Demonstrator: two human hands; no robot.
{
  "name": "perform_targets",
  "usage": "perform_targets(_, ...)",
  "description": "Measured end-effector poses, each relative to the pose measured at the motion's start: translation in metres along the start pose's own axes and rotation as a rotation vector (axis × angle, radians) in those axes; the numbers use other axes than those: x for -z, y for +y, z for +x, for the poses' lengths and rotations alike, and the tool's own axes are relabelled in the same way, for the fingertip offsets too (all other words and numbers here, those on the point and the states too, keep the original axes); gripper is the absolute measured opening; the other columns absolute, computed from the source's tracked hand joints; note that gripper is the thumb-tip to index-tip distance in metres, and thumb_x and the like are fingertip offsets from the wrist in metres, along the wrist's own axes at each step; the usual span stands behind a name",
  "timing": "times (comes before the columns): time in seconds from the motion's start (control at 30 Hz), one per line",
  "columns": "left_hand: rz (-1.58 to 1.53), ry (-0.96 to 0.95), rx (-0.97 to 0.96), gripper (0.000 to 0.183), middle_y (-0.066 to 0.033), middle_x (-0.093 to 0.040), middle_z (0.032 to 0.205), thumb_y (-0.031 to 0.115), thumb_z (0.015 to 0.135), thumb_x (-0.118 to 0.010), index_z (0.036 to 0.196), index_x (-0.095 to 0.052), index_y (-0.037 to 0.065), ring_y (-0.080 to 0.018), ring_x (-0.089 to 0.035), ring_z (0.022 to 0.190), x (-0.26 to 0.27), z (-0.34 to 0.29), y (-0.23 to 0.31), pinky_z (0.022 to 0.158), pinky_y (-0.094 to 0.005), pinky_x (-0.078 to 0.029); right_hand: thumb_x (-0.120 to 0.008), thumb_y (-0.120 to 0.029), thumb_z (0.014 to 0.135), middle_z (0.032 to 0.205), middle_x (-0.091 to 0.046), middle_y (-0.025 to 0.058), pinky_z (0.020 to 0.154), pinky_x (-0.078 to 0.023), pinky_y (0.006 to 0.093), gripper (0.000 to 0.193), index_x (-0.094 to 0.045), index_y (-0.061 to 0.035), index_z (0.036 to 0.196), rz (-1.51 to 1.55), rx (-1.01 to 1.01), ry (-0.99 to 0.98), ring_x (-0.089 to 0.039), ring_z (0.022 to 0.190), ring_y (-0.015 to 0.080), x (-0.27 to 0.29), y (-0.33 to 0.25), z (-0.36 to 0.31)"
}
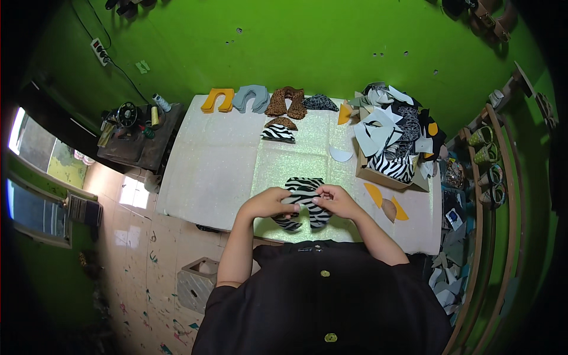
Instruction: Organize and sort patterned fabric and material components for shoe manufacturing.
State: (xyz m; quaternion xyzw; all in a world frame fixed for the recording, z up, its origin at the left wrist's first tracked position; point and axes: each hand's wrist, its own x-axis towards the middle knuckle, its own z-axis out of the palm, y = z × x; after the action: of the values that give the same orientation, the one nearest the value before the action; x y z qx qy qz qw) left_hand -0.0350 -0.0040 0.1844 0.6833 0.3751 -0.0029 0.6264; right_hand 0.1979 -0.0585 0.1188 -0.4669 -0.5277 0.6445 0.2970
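Near the table's front edge, my left hand (273,203) and my right hand (336,201) pinch a zebra-print material piece (302,197) between thumbs and fingers. Around and below it show more zebra-print parts, with a curved, U-like outline (319,218); whether these are separate pieces I cannot tell. Farther back lies a small pile of half-moon pieces, zebra print (278,134) and brown spotted (281,122). Along the far edge are U-shaped stacks in yellow (218,100), grey (251,99) and brown spotted print (286,102), beside a dark patterned pile (320,103).
A cardboard box (384,180) heaped with offcuts stands on the table's right. Yellow scraps (399,208) and a white half-moon (340,154) lie near it. A sewing machine (127,114) is at the left, a stool (198,284) below, a sandal rack (497,154) at the right.
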Motion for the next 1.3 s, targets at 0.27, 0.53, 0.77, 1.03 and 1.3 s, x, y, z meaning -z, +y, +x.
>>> perform_targets(0.27, -0.165, 0.503, 0.050, 0.025, 0.0014, -0.059, 0.068, 0.013, 0.079, -0.071, 0.097, -0.062, -0.002, -0.0053, -0.052, 0.062, 0.001, 0.053, -0.086, 0.054, -0.0220, -0.044, -0.056, -0.009, 0.090, 0.076, -0.059, 0.0032, 0.061, -0.044, 0.0235, 0.023, -0.045, -0.0042, 0.110, 0.102, 0.118, 0.614, -0.055, 0.068, 0.0088, -0.012, 0.098, 0.040)
perform_targets(0.53, 0.422, 0.819, 0.101, 0.061, -0.0236, -0.050, 0.122, 0.026, 0.077, -0.066, 0.127, -0.046, -0.002, -0.0354, -0.048, 0.112, -0.052, 0.096, -0.115, 0.094, -0.0404, -0.040, -0.058, -0.003, 0.082, 0.092, -0.055, 0.0139, 0.073, -0.044, 0.0332, 0.033, -0.049, -0.0044, 0.114, -0.484, 0.241, 0.957, -0.056, 0.084, 0.0242, -0.028, 0.120, 0.050)
perform_targets(0.77, 0.211, 0.885, -0.142, 0.087, -0.0277, -0.038, 0.130, 0.016, 0.075, -0.068, 0.140, -0.015, -0.009, -0.0382, -0.039, 0.121, -0.082, 0.094, -0.129, 0.103, -0.0386, -0.033, -0.073, -0.026, 0.070, 0.137, -0.027, 0.0199, 0.101, -0.023, 0.0496, 0.082, -0.030, -0.0095, 0.138, -0.527, -0.043, 0.779, -0.034, 0.122, 0.0392, -0.051, 0.102, 0.038)
perform_targets(1.03, 0.448, 0.913, -0.025, 0.080, -0.0266, -0.038, 0.132, 0.028, 0.073, -0.071, 0.134, -0.031, -0.006, -0.0402, -0.039, 0.121, -0.097, 0.082, -0.123, 0.100, -0.0436, -0.033, -0.065, -0.027, 0.074, 0.144, -0.021, 0.0219, 0.106, -0.015, 0.0529, 0.079, -0.025, -0.0077, 0.140, -0.765, -0.031, 0.634, -0.021, 0.133, 0.0397, -0.046, 0.120, 0.036)
perform_targets(1.3, 0.718, 0.699, -0.274, 0.068, -0.0221, -0.036, 0.137, 0.027, 0.077, -0.064, 0.135, -0.037, 0.006, -0.0400, -0.034, 0.127, -0.041, 0.113, -0.108, 0.102, -0.0505, -0.028, -0.067, -0.027, 0.072, 0.140, -0.029, 0.0205, 0.104, -0.021, 0.0536, 0.075, -0.032, -0.0082, 0.136, -0.903, 0.075, 0.608, -0.028, 0.131, 0.0347, -0.023, 0.090, 0.053)
